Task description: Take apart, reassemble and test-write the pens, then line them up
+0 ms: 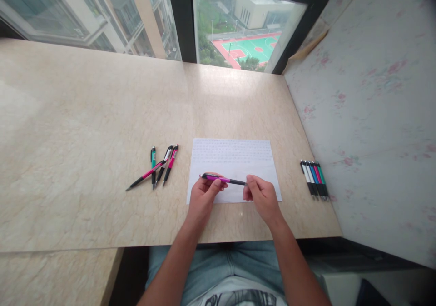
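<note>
A purple ballpoint pen [223, 179] with a black grip lies level between my hands, above a sheet of paper [235, 163]. My left hand [206, 194] pinches its purple barrel near the clip end, thumb on top. At the other end, my right hand [260, 194] has thumb and fingers closed around the tip, which they hide. Rows of small writing fill the upper part of the paper; the lower part looks blank.
To the left lie several loose pens, including a green pen [153, 165] and a pink pen [146, 175] crossing others. A row of pens [313, 178] lies by the papered wall [381, 115] at right. Windows [245, 28] border the stone counter [102, 106] at the back.
</note>
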A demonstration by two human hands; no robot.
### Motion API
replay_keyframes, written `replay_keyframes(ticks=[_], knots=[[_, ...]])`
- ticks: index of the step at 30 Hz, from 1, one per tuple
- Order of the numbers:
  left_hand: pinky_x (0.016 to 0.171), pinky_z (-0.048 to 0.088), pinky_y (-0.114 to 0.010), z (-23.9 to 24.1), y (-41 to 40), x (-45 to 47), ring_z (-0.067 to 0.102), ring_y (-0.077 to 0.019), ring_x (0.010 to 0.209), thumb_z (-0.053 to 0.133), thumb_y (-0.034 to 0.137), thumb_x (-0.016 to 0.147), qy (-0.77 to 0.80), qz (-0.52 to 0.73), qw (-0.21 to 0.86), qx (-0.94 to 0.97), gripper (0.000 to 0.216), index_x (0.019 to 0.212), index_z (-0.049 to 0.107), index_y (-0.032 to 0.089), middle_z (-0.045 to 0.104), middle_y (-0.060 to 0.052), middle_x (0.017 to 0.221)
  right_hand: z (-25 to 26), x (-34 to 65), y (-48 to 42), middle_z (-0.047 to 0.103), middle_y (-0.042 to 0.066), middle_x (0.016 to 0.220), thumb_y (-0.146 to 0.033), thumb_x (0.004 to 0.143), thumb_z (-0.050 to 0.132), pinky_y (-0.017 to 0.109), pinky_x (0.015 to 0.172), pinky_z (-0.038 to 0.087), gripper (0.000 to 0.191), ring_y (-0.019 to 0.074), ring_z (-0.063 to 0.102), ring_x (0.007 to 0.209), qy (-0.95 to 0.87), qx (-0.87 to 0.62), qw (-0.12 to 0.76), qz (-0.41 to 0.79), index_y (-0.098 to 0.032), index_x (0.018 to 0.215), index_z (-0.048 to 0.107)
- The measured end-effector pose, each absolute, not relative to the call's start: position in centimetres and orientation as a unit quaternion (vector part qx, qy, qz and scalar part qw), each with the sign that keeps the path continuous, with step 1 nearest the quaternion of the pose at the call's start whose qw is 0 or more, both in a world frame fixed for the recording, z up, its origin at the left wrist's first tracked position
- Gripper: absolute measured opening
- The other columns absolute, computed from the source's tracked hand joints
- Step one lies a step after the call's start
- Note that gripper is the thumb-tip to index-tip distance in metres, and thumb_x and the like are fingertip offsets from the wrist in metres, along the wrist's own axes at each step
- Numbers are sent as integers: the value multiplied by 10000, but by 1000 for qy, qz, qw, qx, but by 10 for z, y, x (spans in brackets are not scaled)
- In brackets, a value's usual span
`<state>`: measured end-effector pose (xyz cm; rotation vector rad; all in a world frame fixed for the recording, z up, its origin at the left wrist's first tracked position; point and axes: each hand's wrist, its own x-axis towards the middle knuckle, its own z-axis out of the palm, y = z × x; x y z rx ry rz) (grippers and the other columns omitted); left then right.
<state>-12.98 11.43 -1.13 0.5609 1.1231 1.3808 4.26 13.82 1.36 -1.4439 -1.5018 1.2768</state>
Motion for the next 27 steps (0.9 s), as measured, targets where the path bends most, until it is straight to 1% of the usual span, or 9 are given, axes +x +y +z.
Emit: replay_keyframes(ticks=[2,4,6,9,12,14,18,22,27], knots=[[769,523,-294,-12,114,-130,671,-167,787,746,337,816,486,593,595,239,201,916,708,167,731,-64,857,11,43,137,634,26,608,-523,998,413,280,550,431,485,151,567,553,-560,-553,353,506,-203,677,587],[777,527,-300,-13,114,-129,675,-171,793,747,339,815,491,592,594,236,209,918,706,162,733,-68,861,11,43,137,695,42,725,-517,973,479,279,580,458,388,174,628,656,-556,-551,361,507,-205,790,619],[785,530,-309,-14,115,-129,678,-176,796,750,342,810,495,589,594,234,221,924,703,159,734,-70,862,12,44,137,712,42,780,-490,950,540,278,615,465,323,183,645,722,-571,-557,353,489,-209,820,630],[785,532,-319,-14,115,-128,681,-180,787,753,353,805,502,583,596,229,237,925,699,155,734,-69,845,13,45,138,681,28,698,-471,970,508,283,628,445,395,165,603,657,-599,-567,331,459,-205,709,638],[787,530,-322,-14,115,-128,682,-182,787,753,360,802,503,579,600,228,243,917,698,154,734,-67,840,12,46,138,651,25,630,-487,987,463,287,626,436,483,159,577,612,-596,-573,321,461,-200,641,639],[791,528,-322,-14,115,-128,682,-182,796,755,356,800,501,579,602,227,246,927,697,153,734,-68,852,11,46,138,665,28,649,-498,983,464,285,632,442,475,163,592,631,-588,-575,324,468,-199,661,645],[802,526,-321,-15,115,-129,682,-184,819,749,351,807,498,579,605,226,249,949,694,154,734,-71,869,13,45,137,688,26,721,-483,969,499,276,635,445,388,169,610,675,-592,-572,334,459,-205,740,641],[792,525,-312,-13,115,-128,683,-179,808,755,346,801,497,577,608,225,238,935,694,158,737,-66,867,18,46,136,604,-2,634,-440,984,483,273,614,396,410,148,547,606,-635,-569,318,415,-206,667,598],[775,523,-311,-11,115,-127,677,-177,786,770,359,780,493,579,610,225,252,924,697,166,739,-66,864,17,44,133,522,-20,564,-450,1004,426,272,565,349,471,137,486,542,-637,-580,313,401,-212,609,523]])
